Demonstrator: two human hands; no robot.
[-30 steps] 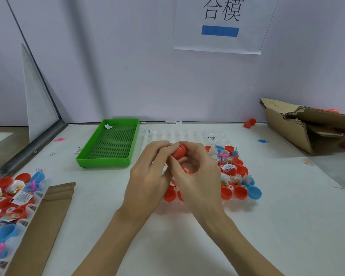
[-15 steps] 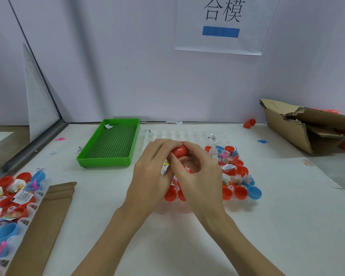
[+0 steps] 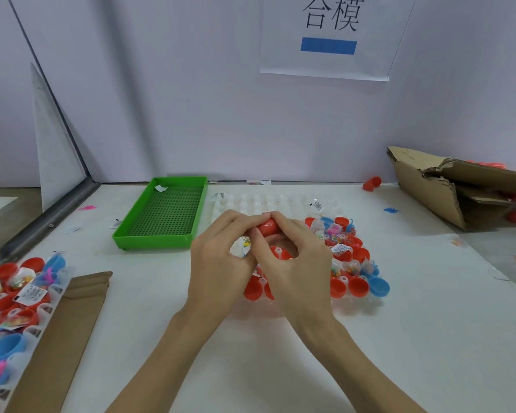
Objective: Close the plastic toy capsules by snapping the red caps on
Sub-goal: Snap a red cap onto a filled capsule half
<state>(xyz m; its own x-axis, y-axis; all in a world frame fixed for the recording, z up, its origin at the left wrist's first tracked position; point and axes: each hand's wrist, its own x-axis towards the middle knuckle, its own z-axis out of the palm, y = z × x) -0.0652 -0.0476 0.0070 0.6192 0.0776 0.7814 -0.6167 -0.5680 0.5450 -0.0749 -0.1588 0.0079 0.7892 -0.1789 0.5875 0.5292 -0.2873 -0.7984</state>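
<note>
We pinch the red cap (image 3: 268,227) between both grips, left hand (image 3: 221,257) and right hand (image 3: 295,263), above the clear capsule tray (image 3: 280,201), green tray (image 3: 164,216) at ten o'clock on the tabletop (image 3: 399,338).

Upper centre: a white paper sign (image 3: 331,37) with black characters and a blue bar, fixed to the pale wall (image 3: 176,93). Centre left: an empty-looking green perforated tray (image 3: 164,216) on the white table (image 3: 414,338), holding one small paper scrap (image 3: 161,188) at its far end. Lower left: a flat brown cardboard strip (image 3: 63,338); right edge: a torn cardboard box (image 3: 447,189) lying on its side.
</note>
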